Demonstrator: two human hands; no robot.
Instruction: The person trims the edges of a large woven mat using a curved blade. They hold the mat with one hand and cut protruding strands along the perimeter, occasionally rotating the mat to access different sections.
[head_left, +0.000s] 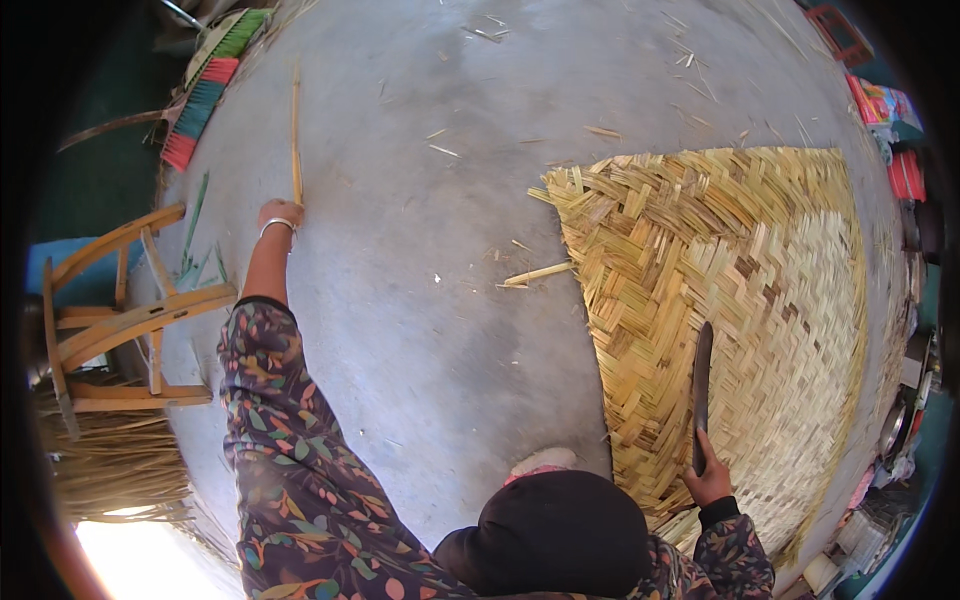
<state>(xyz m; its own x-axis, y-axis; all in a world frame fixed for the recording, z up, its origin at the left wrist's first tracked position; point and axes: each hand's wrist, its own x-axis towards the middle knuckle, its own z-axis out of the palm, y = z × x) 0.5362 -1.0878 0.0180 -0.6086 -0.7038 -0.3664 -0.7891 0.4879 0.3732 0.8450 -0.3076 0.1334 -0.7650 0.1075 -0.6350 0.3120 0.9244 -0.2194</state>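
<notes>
At the far left, my left hand [282,213], with a bracelet at the wrist, is closed around the lower end of a thin tan stalk [296,125]. The stalk points away from me over the grey floor. On the right lies a large mat [740,270] woven in a zigzag of yellow-green and brown strips. Over its near part, my right hand [712,481] is wrapped around the near end of a long, dark, slightly curved blade [703,385]. Whether the blade touches the mat, I cannot tell.
A wooden chair frame [145,325] lies left of my left arm, with a bundle of dry stalks [120,455] behind it. A multicoloured broom head [200,110] is at the upper left. Short stalks [540,273] lie by the mat's left edge. Household items line the right rim.
</notes>
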